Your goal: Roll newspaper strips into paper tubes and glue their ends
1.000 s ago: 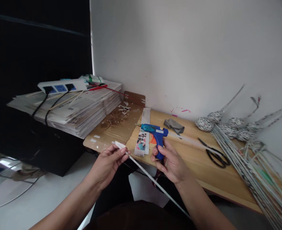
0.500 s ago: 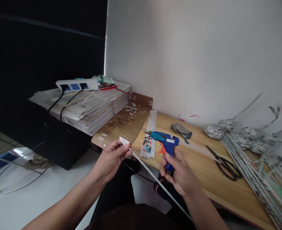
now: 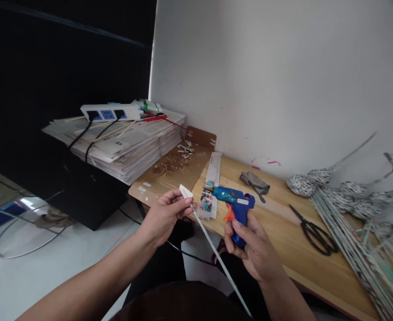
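My left hand (image 3: 165, 214) pinches a thin rolled paper stick (image 3: 213, 249) near its upper end, where a pale flat paper tip (image 3: 185, 191) sticks out past the fingers. The stick slants down to the right toward my lap. In my right hand (image 3: 251, 240) is a blue hot glue gun (image 3: 239, 205), gripped by its handle, with the orange trigger (image 3: 229, 213) showing. Its nozzle points left, a short way to the right of the paper tip and apart from it. Printed paper strips (image 3: 213, 171) lie on the table below the nozzle.
On the wooden table (image 3: 280, 223) lie a grey cloth (image 3: 255, 183), black scissors (image 3: 317, 234) and a bundle of paper sticks (image 3: 343, 245) beside woven paper balls (image 3: 300, 185). A power strip (image 3: 111, 113) tops a newspaper stack (image 3: 129, 156) at left. Paper scraps litter a brown board (image 3: 169, 171).
My left hand has moved slightly right and up with the paper stick, bringing its tip closer to the nozzle. The glue gun has shifted a little right and down. The view has turned slightly.
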